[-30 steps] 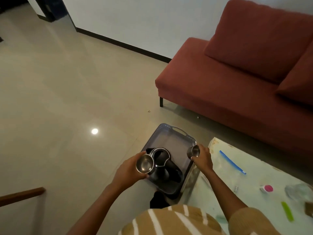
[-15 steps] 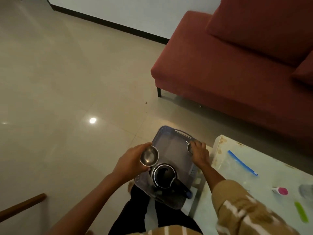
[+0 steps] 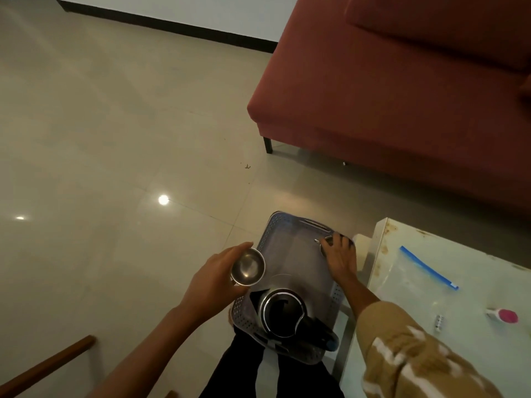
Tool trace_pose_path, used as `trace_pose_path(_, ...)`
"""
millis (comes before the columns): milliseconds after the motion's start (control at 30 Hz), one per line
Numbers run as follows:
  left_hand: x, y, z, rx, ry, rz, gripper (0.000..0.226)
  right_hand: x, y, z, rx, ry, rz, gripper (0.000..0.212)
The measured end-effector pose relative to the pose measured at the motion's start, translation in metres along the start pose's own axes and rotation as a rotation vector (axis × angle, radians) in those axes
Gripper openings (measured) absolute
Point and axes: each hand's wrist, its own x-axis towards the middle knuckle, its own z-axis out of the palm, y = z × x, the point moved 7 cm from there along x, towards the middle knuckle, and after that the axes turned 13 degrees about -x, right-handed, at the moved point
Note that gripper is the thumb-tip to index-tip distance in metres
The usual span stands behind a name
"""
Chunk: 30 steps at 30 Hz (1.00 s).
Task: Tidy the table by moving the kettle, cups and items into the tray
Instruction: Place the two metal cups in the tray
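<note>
We are setting cups into the tray [image 3: 290,251], where the kettle [image 3: 283,313] stands at the near end: right hand [image 3: 340,259] fingers [image 3: 337,241] curl over one cup [image 3: 326,242] at the far right corner, left hand [image 3: 212,278] fingers wrap a second cup [image 3: 248,267] above the left rim, which we judge next needs lowering onto bare tray floor.

Dim, warm room light. A bright glare spot [image 3: 163,199] on the glossy floor [image 3: 100,124] lies beyond the left hand [image 3: 212,278], to its left. Detail soft; edges bend.
</note>
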Motion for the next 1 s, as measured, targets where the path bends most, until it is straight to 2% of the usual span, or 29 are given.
trace_pose_path(167,0.005,0.002,0.005,0.014,-0.021,-0.001,0.082,-0.007,0.004,0.0,0.022,-0.018,0.064,0.066)
trace_pose_path(267,0.008,0.008,0.008,0.033,-0.042,0.012,0.08,-0.016,0.008,-0.017,0.152,0.019,0.138,0.056)
trace_pose_path(367,0.011,0.014,0.011,0.054,-0.053,0.013,0.078,-0.032,0.012,-0.052,0.441,0.192,0.245,0.03)
trace_pose_path(400,0.013,0.014,0.013,0.063,-0.057,0.008,0.078,-0.04,0.011,-0.066,0.631,0.222,0.242,0.023)
trace_pose_path(467,0.017,0.015,0.018,0.091,-0.076,0.0,0.076,-0.06,-0.005,-0.091,1.098,0.092,0.173,0.017)
trace_pose_path(533,0.021,0.016,0.025,0.127,-0.104,0.005,0.076,-0.085,-0.028,-0.121,1.344,-0.051,0.03,0.018)
trace_pose_path(633,0.025,0.018,0.035,0.182,-0.132,0.03,0.074,-0.106,-0.052,-0.141,1.249,-0.076,-0.094,0.021)
trace_pose_path(700,0.027,0.023,0.042,0.23,-0.14,0.073,0.073,-0.108,-0.052,-0.142,1.109,0.002,-0.045,0.022)
trace_pose_path(800,0.03,0.034,0.052,0.273,-0.145,0.124,0.073,-0.104,-0.042,-0.135,1.026,0.066,0.008,0.019)
trace_pose_path(933,0.035,0.056,0.06,0.267,-0.13,0.147,0.081,-0.097,-0.012,-0.105,1.077,0.106,0.202,0.005)
trace_pose_path(1000,0.035,0.062,0.055,0.273,-0.093,0.121,0.077,-0.095,0.004,-0.077,1.053,0.086,0.339,0.01)
